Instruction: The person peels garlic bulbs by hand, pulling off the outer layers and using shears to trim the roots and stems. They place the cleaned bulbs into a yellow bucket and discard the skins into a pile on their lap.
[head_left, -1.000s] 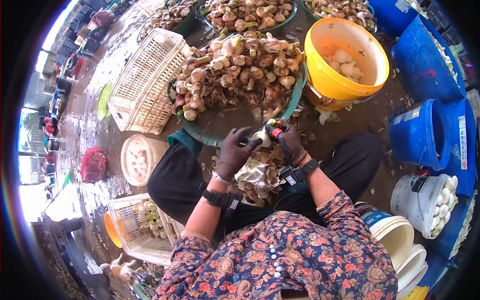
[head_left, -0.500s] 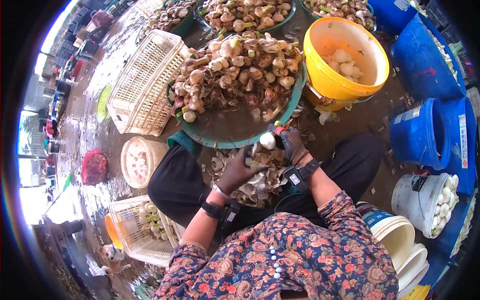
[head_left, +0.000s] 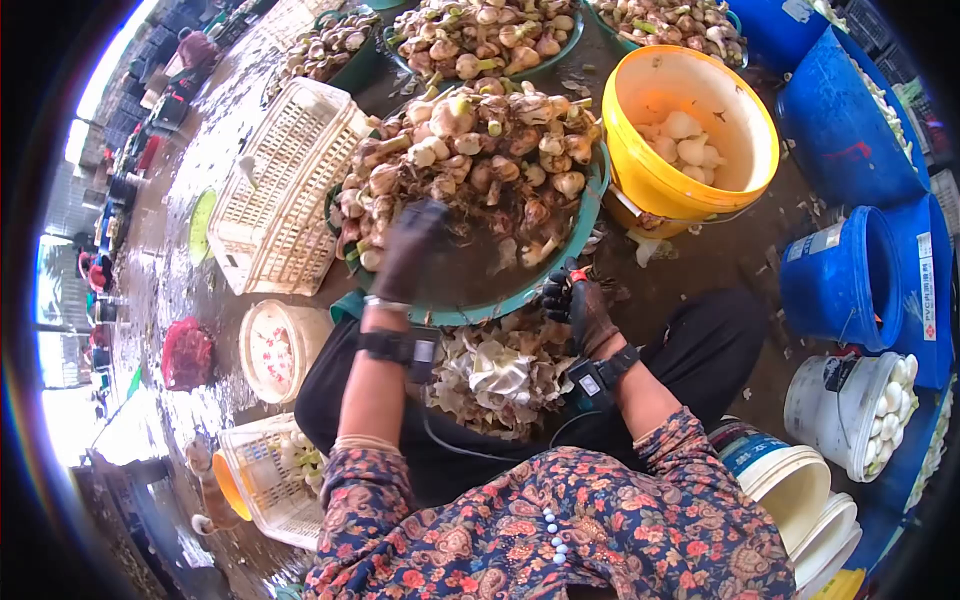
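My left hand (head_left: pixel 412 245), in a dark glove and smeared by motion, is over the near left part of a green basin (head_left: pixel 470 312). The basin holds a heap of untrimmed garlic bulbs (head_left: pixel 500 150) with roots and stems. Beside the basin's near right rim, my right hand (head_left: pixel 588 312), also gloved, is closed around a small tool with a red part (head_left: pixel 579 274); most of the tool is hidden. Between my legs lies a pile of papery garlic skins (head_left: pixel 500 375). One pale garlic bulb (head_left: pixel 247 172) shows against the white crate at left.
A yellow bucket (head_left: pixel 640 160) with peeled bulbs stands right of the basin. The white plastic crate (head_left: pixel 285 180) and a white bucket (head_left: pixel 275 350) are at left. Blue buckets (head_left: pixel 840 275) and a white bucket of garlic (head_left: pixel 835 405) line the right. A small animal (head_left: pixel 210 490) is at lower left.
My left hand has moved up and left, from above the skins to over the basin. The white bulb at my right hand is gone from there; a pale bulb now shows by the crate.
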